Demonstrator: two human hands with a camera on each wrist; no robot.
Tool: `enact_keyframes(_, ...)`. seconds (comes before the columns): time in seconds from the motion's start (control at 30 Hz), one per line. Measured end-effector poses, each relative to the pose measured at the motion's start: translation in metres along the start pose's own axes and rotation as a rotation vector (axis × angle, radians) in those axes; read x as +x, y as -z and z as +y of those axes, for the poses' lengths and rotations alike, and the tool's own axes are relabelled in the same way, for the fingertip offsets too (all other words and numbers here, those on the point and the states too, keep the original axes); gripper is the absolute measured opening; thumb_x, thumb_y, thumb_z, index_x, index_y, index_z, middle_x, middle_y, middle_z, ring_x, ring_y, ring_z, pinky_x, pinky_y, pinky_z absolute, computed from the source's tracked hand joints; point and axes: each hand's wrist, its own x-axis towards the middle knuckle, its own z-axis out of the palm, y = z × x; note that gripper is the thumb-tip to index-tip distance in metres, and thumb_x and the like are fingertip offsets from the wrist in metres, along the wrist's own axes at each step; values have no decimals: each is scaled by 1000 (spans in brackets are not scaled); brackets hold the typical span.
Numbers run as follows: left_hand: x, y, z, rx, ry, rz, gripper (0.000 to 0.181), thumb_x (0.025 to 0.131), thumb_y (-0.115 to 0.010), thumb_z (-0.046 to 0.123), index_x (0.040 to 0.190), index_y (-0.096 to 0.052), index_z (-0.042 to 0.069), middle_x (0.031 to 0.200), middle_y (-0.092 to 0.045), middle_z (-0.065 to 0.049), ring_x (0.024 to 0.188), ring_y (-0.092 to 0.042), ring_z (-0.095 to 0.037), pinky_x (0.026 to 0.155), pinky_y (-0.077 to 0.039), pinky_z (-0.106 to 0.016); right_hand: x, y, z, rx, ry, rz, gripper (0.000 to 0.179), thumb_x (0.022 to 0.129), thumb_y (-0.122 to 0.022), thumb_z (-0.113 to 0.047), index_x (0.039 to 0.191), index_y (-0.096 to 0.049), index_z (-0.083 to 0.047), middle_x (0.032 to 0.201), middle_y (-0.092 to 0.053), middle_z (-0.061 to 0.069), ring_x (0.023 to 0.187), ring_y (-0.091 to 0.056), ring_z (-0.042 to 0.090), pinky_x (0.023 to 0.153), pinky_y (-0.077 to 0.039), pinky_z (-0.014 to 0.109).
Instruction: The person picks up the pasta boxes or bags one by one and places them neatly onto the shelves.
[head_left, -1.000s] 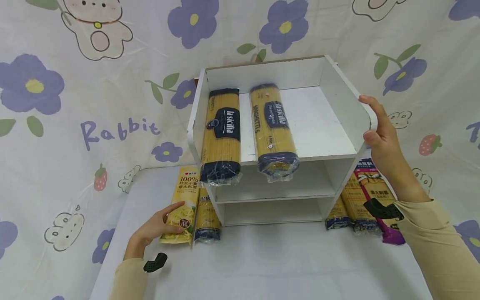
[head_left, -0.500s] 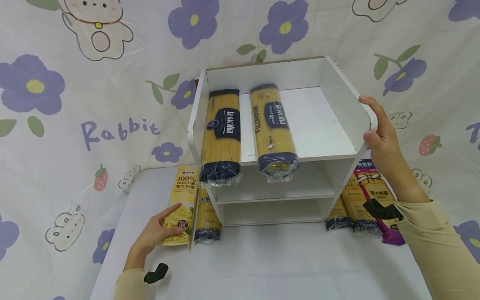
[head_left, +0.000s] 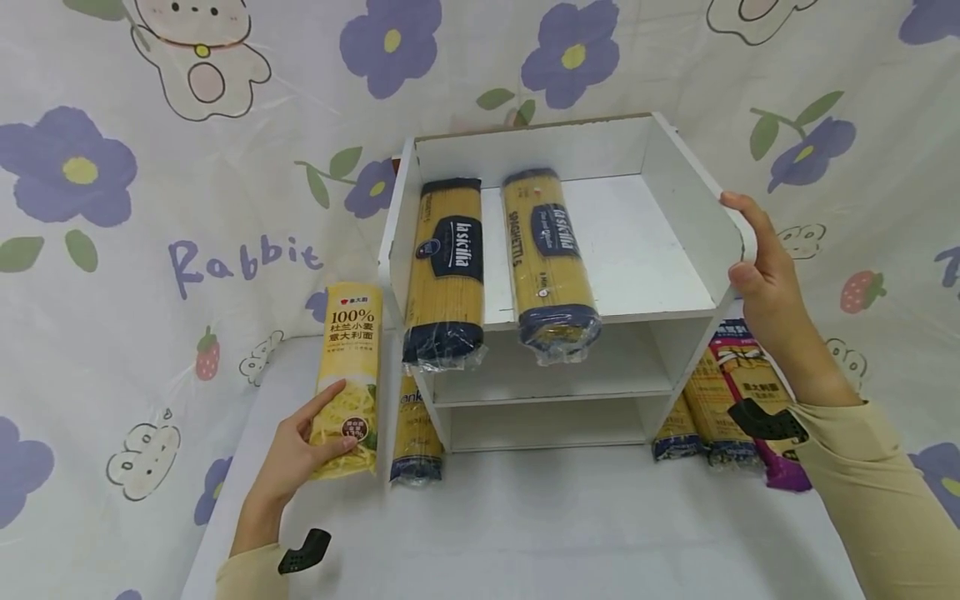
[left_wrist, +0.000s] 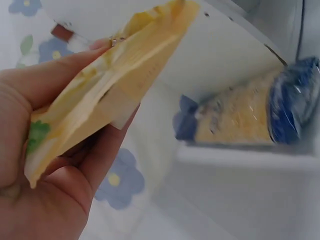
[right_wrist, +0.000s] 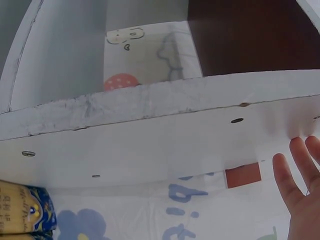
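Observation:
In the head view, my left hand (head_left: 288,458) holds a yellow bag of pasta (head_left: 351,333) upright, left of a white shelf (head_left: 675,217). The left wrist view shows the bag (left_wrist: 117,85) edge-on between thumb and fingers. At the shelf's upper right corner, my right hand (head_left: 768,292) grips the side panel, thumb at its front edge. Seen from the right wrist, fingertips (right_wrist: 295,150) touch the panel's outer face. Two spaghetti packs lie on the top level: the left spaghetti pack (head_left: 446,275) and the right spaghetti pack (head_left: 551,258). Their front ends overhang the ledge.
A pasta pack (head_left: 416,433) leans by the shelf's left side on the white table (head_left: 540,525). Several packs stand at its right, including a purple-and-yellow pasta bag (head_left: 757,392). Behind hangs a flower-patterned cloth (head_left: 247,167).
My left hand has raised the yellow pasta bag off its place beside the shelf and moved it slightly left. The right hand and the shelf look unchanged.

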Motion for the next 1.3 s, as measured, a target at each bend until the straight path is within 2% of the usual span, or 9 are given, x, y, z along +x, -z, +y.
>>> enact_keyframes(0.2, -4, -2, 33, -18, -69, 28, 83, 84, -78, 13, 153, -37, 34, 121, -61, -2, 96, -69, -14, 77, -61, -30, 0, -1, 0, -7, -13, 10, 90, 83, -74, -53, 152, -31, -13, 151, -39, 5, 120, -51, 16, 88, -52, 12)
enact_keyframes(0.33, -7, -3, 58, -18, -157, 46, 82, 85, -77, 6, 153, -38, 30, 119, -61, -2, 95, -69, -13, 75, -61, -30, 0, 0, -1, -47, -19, 10, 90, 84, -73, -54, 152, -30, -13, 153, -39, 5, 123, -51, 16, 88, -51, 11)
enact_keyframes(0.6, -15, -10, 97, -47, -312, 84, 82, 82, -75, -6, 152, -41, 20, 116, -63, -2, 92, -68, -12, 72, -61, -28, 0, 0, -1, -39, -27, 5, 89, 85, -72, -53, 152, -30, -14, 155, -36, 5, 126, -50, 17, 89, -51, 10)
enact_keyframes(0.8, -24, -10, 118, -123, -437, 107, 83, 78, -72, -16, 151, -42, 10, 115, -65, 0, 91, -68, -9, 71, -60, -23, 0, -1, 0, -28, -23, 0, 87, 86, -72, -51, 152, -30, -14, 154, -37, 6, 123, -51, 17, 89, -51, 12)
enact_keyframes(0.93, -31, -12, 130, -163, -515, 120, 85, 75, -71, -21, 150, -42, 5, 118, -65, 1, 91, -68, -7, 72, -60, -21, 0, -1, -2, -91, -20, 11, 86, 87, -70, -53, 152, -31, -14, 152, -40, 4, 121, -52, 15, 88, -51, 11)
enact_keyframes(1.0, -33, -15, 136, -187, -565, 119, 85, 72, -72, -23, 149, -42, 1, 120, -66, 0, 91, -68, -8, 73, -60, -21, 0, -1, -3, -112, -20, 16, 86, 87, -70, -54, 152, -31, -14, 151, -40, 4, 120, -53, 15, 87, -51, 10)
enact_keyframes(1.17, -37, -25, 150, -260, -738, 96, 86, 66, -74, -26, 144, -41, -10, 123, -66, -9, 95, -69, -13, 75, -60, -22, 0, -1, -3, -119, -27, 14, 87, 86, -70, -55, 152, -31, -14, 153, -39, 4, 122, -52, 16, 87, -51, 10)
enact_keyframes(1.3, -41, -34, 163, -276, -815, 95, 85, 66, -78, -22, 143, -43, -12, 124, -66, -11, 97, -70, -15, 76, -60, -22, 0, -1, -3, -119, -25, 18, 88, 85, -70, -56, 152, -31, -15, 152, -40, 3, 121, -53, 15, 87, -51, 10)
